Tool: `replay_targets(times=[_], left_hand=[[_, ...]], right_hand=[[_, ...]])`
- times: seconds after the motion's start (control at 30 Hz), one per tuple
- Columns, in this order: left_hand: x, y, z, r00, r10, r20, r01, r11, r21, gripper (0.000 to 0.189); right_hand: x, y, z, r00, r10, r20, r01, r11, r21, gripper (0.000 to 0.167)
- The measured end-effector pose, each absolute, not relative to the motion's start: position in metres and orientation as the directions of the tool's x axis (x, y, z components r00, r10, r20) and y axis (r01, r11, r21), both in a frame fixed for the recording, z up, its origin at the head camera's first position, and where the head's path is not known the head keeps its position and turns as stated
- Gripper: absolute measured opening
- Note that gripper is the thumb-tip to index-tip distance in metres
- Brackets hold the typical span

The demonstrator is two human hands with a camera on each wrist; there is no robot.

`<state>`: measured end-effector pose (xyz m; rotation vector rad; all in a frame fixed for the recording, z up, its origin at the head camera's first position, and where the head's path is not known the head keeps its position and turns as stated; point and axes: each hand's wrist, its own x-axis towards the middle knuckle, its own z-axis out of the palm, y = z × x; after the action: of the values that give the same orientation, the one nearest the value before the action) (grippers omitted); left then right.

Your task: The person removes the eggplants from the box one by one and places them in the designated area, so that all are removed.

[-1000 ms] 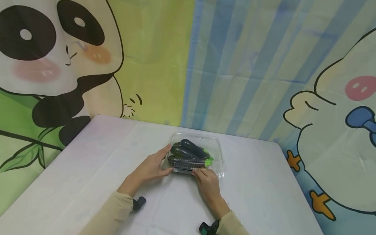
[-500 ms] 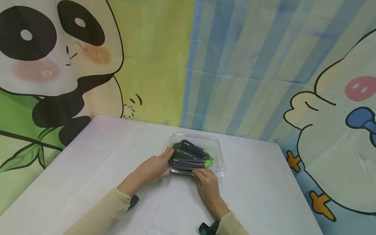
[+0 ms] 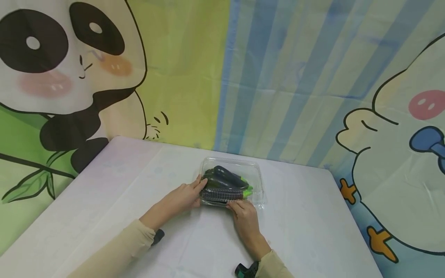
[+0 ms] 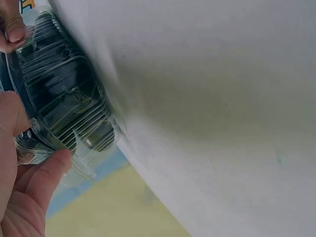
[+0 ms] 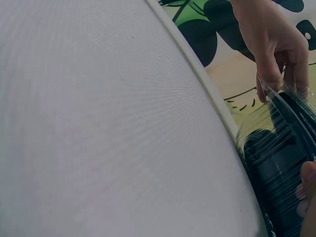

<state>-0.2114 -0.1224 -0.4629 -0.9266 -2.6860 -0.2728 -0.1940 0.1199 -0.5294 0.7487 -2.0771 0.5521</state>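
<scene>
A clear plastic clamshell box (image 3: 257,179) with ribbed walls stands on the white table. Inside it lie several dark purple eggplants (image 3: 222,179), their green stem ends pointing right. My left hand (image 3: 182,197) holds the box's front left corner, thumb below and fingers against the side. In the left wrist view, thumb and fingers of the left hand (image 4: 37,180) pinch the plastic rim at that corner. My right hand (image 3: 247,218) pinches the middle of the front rim with thumb and fingertips. Some eggplants are partly hidden behind the ribbed plastic (image 4: 64,74) and the left fingers.
The table (image 3: 306,224) has a white cover. Behind it hangs a printed cloth (image 3: 285,77) with a panda, stripes and a white cartoon animal. A dark wrist device (image 3: 247,269) sits by the right sleeve, another (image 3: 158,236) by the left.
My left hand has shifted slightly right and closed in on the box's front left corner, its thumb now at the rim. The right hand and the box stay nearly in place.
</scene>
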Motion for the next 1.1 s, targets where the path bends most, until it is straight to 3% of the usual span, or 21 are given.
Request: replay_targets(times=[0.23, 0.6, 0.83, 1.1], left_hand=[[-0.210, -0.125, -0.462, -0.769, 0.552, 0.322, 0.610, 0.784, 0.112, 0.065], [-0.211, -0.128, -0.459, -0.743, 0.562, 0.363, 0.630, 0.770, 0.097, 0.064], [-0.209, -0.131, -0.458, -0.761, 0.545, 0.351, 0.626, 0.758, 0.180, 0.067], [-0.208, -0.138, -0.460, -0.731, 0.521, 0.440, 0.652, 0.724, 0.226, 0.068]], right_hand=[[-0.194, 0.118, -0.529, -0.472, -0.317, 0.823, -0.685, 0.719, -0.116, 0.010], [-0.192, 0.119, -0.527, -0.479, -0.313, 0.820, -0.667, 0.737, -0.108, 0.010], [-0.192, 0.119, -0.525, -0.481, -0.307, 0.822, -0.666, 0.737, -0.115, 0.010], [-0.191, 0.120, -0.526, -0.518, -0.309, 0.798, -0.659, 0.738, -0.142, 0.009]])
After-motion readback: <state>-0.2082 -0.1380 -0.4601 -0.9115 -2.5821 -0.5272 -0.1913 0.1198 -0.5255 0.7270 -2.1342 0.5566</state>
